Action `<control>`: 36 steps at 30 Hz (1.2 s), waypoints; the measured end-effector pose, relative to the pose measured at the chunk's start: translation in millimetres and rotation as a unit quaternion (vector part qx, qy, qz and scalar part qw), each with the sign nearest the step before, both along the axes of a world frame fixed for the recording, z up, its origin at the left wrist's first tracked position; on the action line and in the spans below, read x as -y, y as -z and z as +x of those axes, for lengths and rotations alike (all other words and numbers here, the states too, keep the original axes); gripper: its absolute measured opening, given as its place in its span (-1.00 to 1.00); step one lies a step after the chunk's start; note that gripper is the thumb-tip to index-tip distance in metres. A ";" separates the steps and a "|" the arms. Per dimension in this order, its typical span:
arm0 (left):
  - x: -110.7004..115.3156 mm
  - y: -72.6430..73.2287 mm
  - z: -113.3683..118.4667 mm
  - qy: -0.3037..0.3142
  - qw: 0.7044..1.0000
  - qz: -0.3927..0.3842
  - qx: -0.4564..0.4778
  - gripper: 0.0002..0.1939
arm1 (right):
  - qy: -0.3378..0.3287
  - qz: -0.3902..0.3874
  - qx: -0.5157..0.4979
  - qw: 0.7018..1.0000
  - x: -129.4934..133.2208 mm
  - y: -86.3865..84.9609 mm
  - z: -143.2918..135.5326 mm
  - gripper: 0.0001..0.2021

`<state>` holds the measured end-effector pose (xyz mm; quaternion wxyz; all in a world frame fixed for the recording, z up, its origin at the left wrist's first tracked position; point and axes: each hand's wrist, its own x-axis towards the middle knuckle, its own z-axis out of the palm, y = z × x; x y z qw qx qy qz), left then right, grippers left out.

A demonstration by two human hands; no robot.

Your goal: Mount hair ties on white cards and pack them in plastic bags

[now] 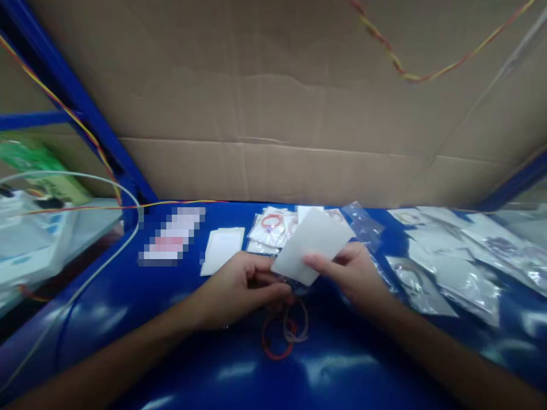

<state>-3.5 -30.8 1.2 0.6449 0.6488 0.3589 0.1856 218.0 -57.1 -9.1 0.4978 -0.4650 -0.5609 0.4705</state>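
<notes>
My right hand (350, 270) holds a blank white card (314, 245), its thumb on the face and the fingers behind. Beside the card's lower left corner, my left hand (256, 282) is closed in a pinch. Below its fingertips show an orange coiled cord (277, 357) and a pale coiled cord (306, 324); what the fingers grip is partly hidden and blurred. Behind the card lies a pile of clear bags (269, 230) with white cards and orange coils. A stack of white cards (223, 250) rests left of the pile.
Many clear packets (461, 279) cover the right side of the blue table (239, 381). A pixelated sheet (173, 236) lies at the left. Cardboard (273, 114) stands behind, between blue posts. A white cable (106, 262) crosses the left edge; twisted wires (401, 71) hang above.
</notes>
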 end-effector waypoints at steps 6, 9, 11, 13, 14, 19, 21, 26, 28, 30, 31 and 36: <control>0.2 -2.2 0.0 0.006 1.000 -0.015 0.006 -0.78 | 0.016 -0.002 -0.005 1.000 2.6 -1.6 -1.6 -0.79; 0.0 -3.2 1.5 -0.005 1.000 0.003 0.000 -0.74 | 0.013 -0.003 -0.001 1.000 3.9 -2.4 -2.6 -0.78; -0.1 -3.0 2.9 -0.013 1.000 0.021 0.002 -0.73 | 0.002 -0.006 -0.001 1.000 4.3 -1.9 -3.3 -0.77; -0.3 -2.3 3.9 -0.021 0.999 0.032 0.006 -0.72 | -0.023 -0.002 0.002 1.000 4.3 -1.1 -3.7 -0.76; -0.5 -1.9 4.1 -0.024 0.999 0.033 0.007 -0.71 | -0.036 0.003 0.007 0.999 4.1 -0.9 -3.6 -0.75; -1.4 -0.9 3.5 -0.050 0.998 0.042 -0.009 -0.72 | 0.005 0.034 0.053 0.998 1.5 -0.9 -0.8 -0.48; -1.8 -0.5 3.4 -0.059 0.997 0.046 0.000 -0.74 | 0.037 0.042 0.059 0.997 0.3 -0.5 -0.1 -0.45; -1.1 1.0 5.6 -0.066 0.997 0.039 0.022 -0.73 | 0.062 0.064 0.040 0.995 1.5 2.1 -3.9 -0.52; 0.1 1.1 7.2 -0.071 0.997 0.027 0.029 -0.73 | 0.050 0.054 0.008 0.997 2.7 3.9 -6.3 -0.57; 1.3 1.2 8.4 -0.080 0.996 0.025 0.033 -0.73 | 0.058 0.049 -0.033 0.997 3.2 6.2 -8.0 -0.60; 1.7 1.5 8.7 -0.086 0.995 0.029 0.034 -0.73 | 0.065 0.049 -0.046 0.996 3.3 7.2 -8.4 -0.60; 1.4 5.4 7.5 -0.111 0.992 0.064 0.013 -0.70 | 0.078 0.051 0.001 0.996 2.7 7.6 -7.3 -0.54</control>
